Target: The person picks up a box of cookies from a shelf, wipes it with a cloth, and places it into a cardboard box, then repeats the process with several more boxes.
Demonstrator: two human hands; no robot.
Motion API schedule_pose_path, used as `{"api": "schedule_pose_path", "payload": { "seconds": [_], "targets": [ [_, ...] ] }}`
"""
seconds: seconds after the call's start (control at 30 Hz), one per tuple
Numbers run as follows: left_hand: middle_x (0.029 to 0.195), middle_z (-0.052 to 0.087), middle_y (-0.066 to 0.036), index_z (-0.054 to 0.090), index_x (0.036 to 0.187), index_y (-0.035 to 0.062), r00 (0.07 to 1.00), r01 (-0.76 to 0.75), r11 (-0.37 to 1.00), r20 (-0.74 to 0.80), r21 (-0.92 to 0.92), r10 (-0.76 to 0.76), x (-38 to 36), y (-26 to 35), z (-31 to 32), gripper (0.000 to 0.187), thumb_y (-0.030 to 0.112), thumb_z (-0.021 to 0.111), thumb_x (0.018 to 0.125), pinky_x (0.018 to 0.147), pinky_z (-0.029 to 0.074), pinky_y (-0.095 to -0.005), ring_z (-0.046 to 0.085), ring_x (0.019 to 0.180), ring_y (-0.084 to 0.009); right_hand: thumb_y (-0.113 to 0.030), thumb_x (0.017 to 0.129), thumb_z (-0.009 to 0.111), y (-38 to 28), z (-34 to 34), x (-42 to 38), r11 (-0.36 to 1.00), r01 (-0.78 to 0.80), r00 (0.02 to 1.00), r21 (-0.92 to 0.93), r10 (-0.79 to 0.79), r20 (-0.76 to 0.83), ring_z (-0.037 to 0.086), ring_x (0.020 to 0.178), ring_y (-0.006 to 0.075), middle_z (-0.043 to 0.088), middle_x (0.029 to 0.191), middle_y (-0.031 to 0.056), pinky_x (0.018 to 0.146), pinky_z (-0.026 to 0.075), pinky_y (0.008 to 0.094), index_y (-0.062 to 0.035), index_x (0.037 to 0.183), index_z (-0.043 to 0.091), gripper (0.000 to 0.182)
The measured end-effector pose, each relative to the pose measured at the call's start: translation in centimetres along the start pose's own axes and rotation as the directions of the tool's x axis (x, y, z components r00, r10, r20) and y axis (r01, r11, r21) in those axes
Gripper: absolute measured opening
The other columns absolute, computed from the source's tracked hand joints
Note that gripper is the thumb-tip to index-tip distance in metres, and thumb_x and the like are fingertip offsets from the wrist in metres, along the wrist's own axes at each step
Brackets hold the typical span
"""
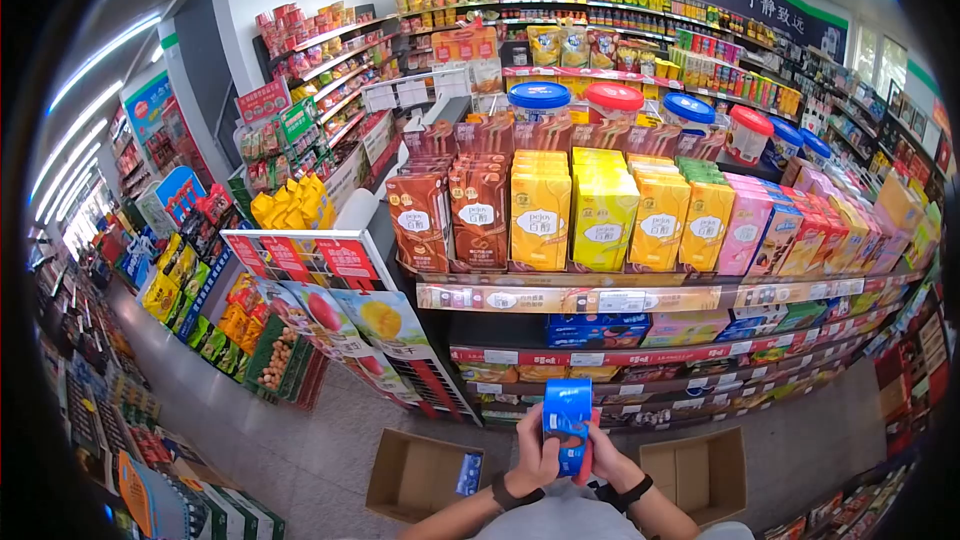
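Close to my body, I hold a blue biscuit packet (568, 402) upright between both hands. My left hand (535, 452) is closed round its left side, the thumb lying across its front. On the other side my right hand (609, 457) is closed at the packet's right edge. A strip of something pinkish-red (595, 418) shows behind the packet by my right fingers; I cannot make out what it is. Below left, an open cardboard box (410, 475) has a small blue packet (468, 474) inside. Another open cardboard box (695, 475) stands below right.
Ahead stands a shelf unit with rows of brown, yellow and pink snack boxes (540, 210) and round tubs (540, 95) on top. A display panel (330, 290) juts out at its left end. Green crates (280, 355) sit left, beside the grey floor aisle (240, 420).
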State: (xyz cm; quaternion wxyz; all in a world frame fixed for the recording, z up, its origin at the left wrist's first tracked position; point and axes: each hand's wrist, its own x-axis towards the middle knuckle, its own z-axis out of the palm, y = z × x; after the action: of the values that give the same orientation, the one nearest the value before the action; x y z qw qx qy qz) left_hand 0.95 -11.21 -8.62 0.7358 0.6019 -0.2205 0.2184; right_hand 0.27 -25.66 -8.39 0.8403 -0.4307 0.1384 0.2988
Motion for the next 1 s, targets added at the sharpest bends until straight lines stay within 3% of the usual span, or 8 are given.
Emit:
{"api": "schedule_pose_path", "payload": {
  "seconds": [0.17,0.2,0.3,0.43,0.57,0.77,0.9,1.0],
  "targets": [
    [0.136,0.047,-0.025,0.051,0.134,0.0032,0.992,-0.106,0.828,0.004,0.551,0.124,4.4,2.7,-1.4,0.046,0.021,0.061,0.093,0.104,0.04,-0.0453,0.05,0.12,-0.0384,-0.047,0.103,0.04,1.3,1.4,0.6,0.99,0.113,0.992,0.081,-0.108,-0.068,0.061,0.116,0.022,0.065,0.127,0.0073,0.105,0.046,0.0407,-0.0109,0.134,0.054,0.049],
    [0.137,0.045,-0.024,0.056,0.134,0.0072,0.982,-0.158,0.781,0.179,0.604,0.06,4.9,3.0,-2.1,0.051,0.024,0.068,0.088,0.103,0.041,-0.0463,0.049,0.119,-0.04,-0.048,0.104,0.036,1.3,1.6,0.7,0.983,0.164,0.983,0.081,-0.156,-0.093,0.06,0.118,0.0238,0.062,0.132,0.0081,0.106,0.045,0.0417,-0.0114,0.136,0.052,0.051],
    [0.141,0.039,-0.024,0.055,0.138,0.0062,0.94,-0.019,0.866,0.305,0.499,-0.155,4.8,5.5,-1.5,0.059,0.025,0.07,0.085,0.105,0.04,-0.0458,0.047,0.123,-0.0397,-0.049,0.105,0.031,-0.2,1.7,0.5,0.934,0.292,0.957,0.208,-0.285,-0.062,0.058,0.122,0.0254,0.059,0.136,0.0101,0.107,0.044,0.0429,-0.0109,0.14,0.049,0.054],
    [0.146,0.038,-0.027,0.051,0.143,0.0075,0.933,-0.204,0.814,0.359,0.543,-0.006,3.5,4.1,-1.6,0.067,0.026,0.073,0.082,0.105,0.041,-0.0471,0.045,0.129,-0.0421,-0.049,0.106,0.025,-2.3,1.9,0.2,0.9,0.386,0.918,0.202,-0.397,0.015,0.053,0.128,0.0275,0.053,0.142,0.0118,0.112,0.038,0.0448,-0.0082,0.146,0.04,0.06],
    [0.146,0.039,-0.028,0.054,0.14,0.0077,0.938,-0.296,0.797,0.316,0.526,0.14,5.3,3.2,-2.0,0.065,0.022,0.074,0.08,0.105,0.041,-0.0481,0.044,0.13,-0.0431,-0.052,0.105,0.028,-1.3,1.9,0.5,0.953,0.296,0.948,0.069,-0.302,0.103,0.047,0.135,0.0283,0.046,0.148,0.0115,0.113,0.037,0.0475,-0.011,0.15,0.035,0.061],
    [0.146,0.04,-0.025,0.059,0.137,0.0089,0.953,-0.226,0.832,0.292,0.506,0.081,7.9,4.2,-1.9,0.06,0.022,0.072,0.079,0.104,0.04,-0.0453,0.045,0.13,-0.04,-0.053,0.104,0.031,-0.1,2.6,0.0,0.989,0.135,0.985,0.058,-0.14,0.104,0.043,0.138,0.0288,0.043,0.151,0.0097,0.115,0.034,0.0495,-0.0138,0.152,0.03,0.061],
    [0.147,0.041,-0.023,0.058,0.138,0.0139,0.91,-0.228,0.859,0.413,0.459,0.021,3.9,2.9,-2.2,0.06,0.021,0.071,0.08,0.098,0.046,-0.0427,0.048,0.127,-0.0387,-0.054,0.104,0.026,-3.8,1.1,-0.1,0.891,0.41,0.903,0.197,-0.427,0.053,0.048,0.133,0.0297,0.047,0.147,0.0146,0.114,0.035,0.0484,-0.0062,0.149,0.035,0.066],
    [0.145,0.042,-0.024,0.06,0.136,0.0193,0.868,-0.314,0.814,0.495,0.489,0.038,2.5,3.1,-1.3,0.057,0.021,0.072,0.08,0.096,0.048,-0.0444,0.051,0.124,-0.0392,-0.057,0.103,0.029,-5.4,-0.4,-0.5,0.875,0.381,0.878,0.297,-0.443,0.178,0.056,0.124,0.031,0.055,0.138,0.0152,0.107,0.044,0.0483,-0.0061,0.147,0.038,0.068]
  ]
}}
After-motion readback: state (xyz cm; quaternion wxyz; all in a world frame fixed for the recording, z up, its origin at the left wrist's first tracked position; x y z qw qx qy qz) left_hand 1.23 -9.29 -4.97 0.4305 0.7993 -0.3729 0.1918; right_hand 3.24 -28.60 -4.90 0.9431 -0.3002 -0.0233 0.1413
